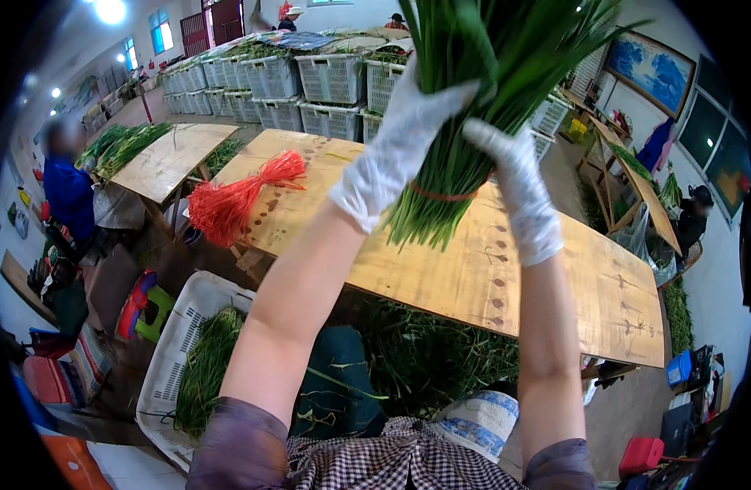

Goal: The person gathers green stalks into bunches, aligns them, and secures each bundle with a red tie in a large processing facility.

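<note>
One thick green leaf bundle [457,155], red band [443,197] around it

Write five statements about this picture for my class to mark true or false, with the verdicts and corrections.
1. The left hand and the right hand both wear white gloves. True.
2. The band around the green bundle is blue. False: it is red.
3. The red strands are left of the green bundle in the picture. True.
4. The white basket at the lower left is empty. False: green leaves lie in it.
5. White crates stand stacked beyond the wooden table. True.
</note>
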`<state>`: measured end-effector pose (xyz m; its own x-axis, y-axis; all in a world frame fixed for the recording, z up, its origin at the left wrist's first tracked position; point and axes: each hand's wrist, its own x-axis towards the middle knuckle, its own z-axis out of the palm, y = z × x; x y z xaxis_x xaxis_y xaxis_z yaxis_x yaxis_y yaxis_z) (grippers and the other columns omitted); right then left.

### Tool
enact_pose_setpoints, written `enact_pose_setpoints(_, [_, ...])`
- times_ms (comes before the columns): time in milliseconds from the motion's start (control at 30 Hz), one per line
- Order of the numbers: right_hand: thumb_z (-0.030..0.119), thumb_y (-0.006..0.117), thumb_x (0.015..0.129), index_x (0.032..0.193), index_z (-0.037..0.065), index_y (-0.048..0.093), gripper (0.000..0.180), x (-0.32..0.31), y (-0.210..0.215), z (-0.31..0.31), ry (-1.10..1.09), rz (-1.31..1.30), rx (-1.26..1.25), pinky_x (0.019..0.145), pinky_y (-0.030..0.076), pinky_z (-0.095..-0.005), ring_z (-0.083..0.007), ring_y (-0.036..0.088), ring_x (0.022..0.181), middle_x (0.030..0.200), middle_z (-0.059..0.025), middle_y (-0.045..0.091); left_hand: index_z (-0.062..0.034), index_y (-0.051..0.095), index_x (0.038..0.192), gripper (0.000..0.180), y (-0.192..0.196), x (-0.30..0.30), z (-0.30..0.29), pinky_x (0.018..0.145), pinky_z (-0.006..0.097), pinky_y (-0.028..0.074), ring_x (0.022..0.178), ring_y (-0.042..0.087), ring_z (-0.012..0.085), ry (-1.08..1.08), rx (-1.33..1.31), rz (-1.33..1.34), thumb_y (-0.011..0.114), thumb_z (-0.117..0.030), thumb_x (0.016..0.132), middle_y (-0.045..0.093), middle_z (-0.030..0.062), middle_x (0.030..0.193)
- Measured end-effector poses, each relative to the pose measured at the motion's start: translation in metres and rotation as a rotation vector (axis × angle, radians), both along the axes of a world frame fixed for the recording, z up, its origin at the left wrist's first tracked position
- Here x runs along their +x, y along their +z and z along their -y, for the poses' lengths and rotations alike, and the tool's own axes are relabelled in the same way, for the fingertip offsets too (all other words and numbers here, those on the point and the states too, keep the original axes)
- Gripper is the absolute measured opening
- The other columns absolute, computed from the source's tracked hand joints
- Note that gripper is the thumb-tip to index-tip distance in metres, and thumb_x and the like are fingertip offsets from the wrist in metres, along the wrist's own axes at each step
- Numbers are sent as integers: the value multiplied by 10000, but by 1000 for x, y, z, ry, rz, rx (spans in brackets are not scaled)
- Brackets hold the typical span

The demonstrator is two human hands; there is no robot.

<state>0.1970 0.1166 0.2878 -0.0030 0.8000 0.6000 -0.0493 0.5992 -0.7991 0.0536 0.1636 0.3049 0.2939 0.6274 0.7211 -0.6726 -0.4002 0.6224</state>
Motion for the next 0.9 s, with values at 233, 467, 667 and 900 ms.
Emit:
enact_pose_setpoints(233, [296, 860, 668, 1284, 37, 539, 741, 17, -67, -16, -25, 83, -3, 994, 424, -343, -184, 546, 1130, 1175, -53, 622, -2, 508, 1262, 636, -55, -22, -9, 884, 309, 524, 998, 630, 184, 108, 13, -113, 821, -183, 739, 635, 104, 1132])
enact_pose_setpoints(467, [205, 832, 713, 1145, 39, 596, 519, -2, -10, -2, -94, 53, 39, 829, 508, -295, -146, 615, 885, 975, -21, 649, -2, 540, 1232, 618, -12, 11, -10, 847, 296, 537, 960, 638, 181, 96, -39, 1, 841, -157, 714, 637, 105, 1109])
enact_pose_setpoints(667, [180, 890, 654, 1203, 55, 565, 650, 3, 19, 7, -53, 37, 14, 912, 512, -347, -203, 628, 1013, 1063, -85, 666, 6, 539, 1228, 618, 26, -14, 21, 861, 297, 529, 919, 649, 179, 5, 103, -74, 834, -193, 723, 660, 99, 1046])
enact_pose_setpoints(900, [134, 848, 710, 1227, 28, 537, 612, -2, -70, 1, -226, -81, -207, 908, 484, -306, -176, 598, 1001, 1086, -51, 639, 0, 491, 1283, 655, -47, 34, -10, 879, 314, 536, 968, 653, 228, -39, -201, -56, 825, -159, 742, 620, 126, 1178])
